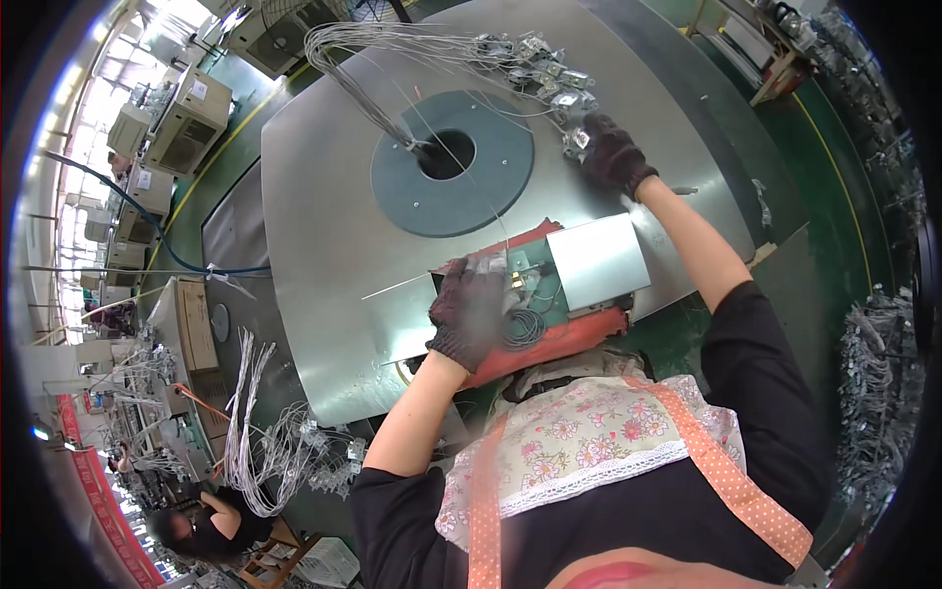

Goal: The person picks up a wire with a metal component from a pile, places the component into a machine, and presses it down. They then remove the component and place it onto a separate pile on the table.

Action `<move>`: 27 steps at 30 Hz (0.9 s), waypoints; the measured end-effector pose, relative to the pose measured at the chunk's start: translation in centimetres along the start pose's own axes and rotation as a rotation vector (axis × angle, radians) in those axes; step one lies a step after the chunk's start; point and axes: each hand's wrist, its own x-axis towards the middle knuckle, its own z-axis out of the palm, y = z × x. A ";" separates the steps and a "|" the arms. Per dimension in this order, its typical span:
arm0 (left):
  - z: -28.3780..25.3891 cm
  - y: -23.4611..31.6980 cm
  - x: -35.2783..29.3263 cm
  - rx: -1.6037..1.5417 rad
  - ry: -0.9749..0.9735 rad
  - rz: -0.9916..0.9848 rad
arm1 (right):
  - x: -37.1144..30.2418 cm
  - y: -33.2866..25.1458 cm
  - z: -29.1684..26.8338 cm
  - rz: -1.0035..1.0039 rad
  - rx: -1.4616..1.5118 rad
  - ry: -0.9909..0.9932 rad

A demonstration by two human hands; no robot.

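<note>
My left hand (468, 312), in a dark maroon glove, lies over the left side of a small green-based work fixture (555, 312) at the table's near edge. Its fingertips are beside a small metal part (518, 281) with a thin wire running up from it; blur hides how they are set. A coil of grey wire (523, 330) rests on the fixture, near that hand. Farther off to the right, my gloved right hand (613, 155) has its fingers curled at a silvery metal part (577, 143), at the end of a heap of wired metal parts (538, 69).
A bundle of pale wires (368, 103) rises from the hole in a grey round plate (391, 201) on the metal table (319, 294). A shiny metal box (601, 263) and red cloth (549, 346) flank the fixture. More wired parts hang at left (309, 442). Another person (221, 525) sits lower left.
</note>
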 end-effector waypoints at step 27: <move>0.7 -1.5 0.2 -0.012 0.047 0.050 | -6.9 -10.8 -13.9 -0.213 1.754 -0.585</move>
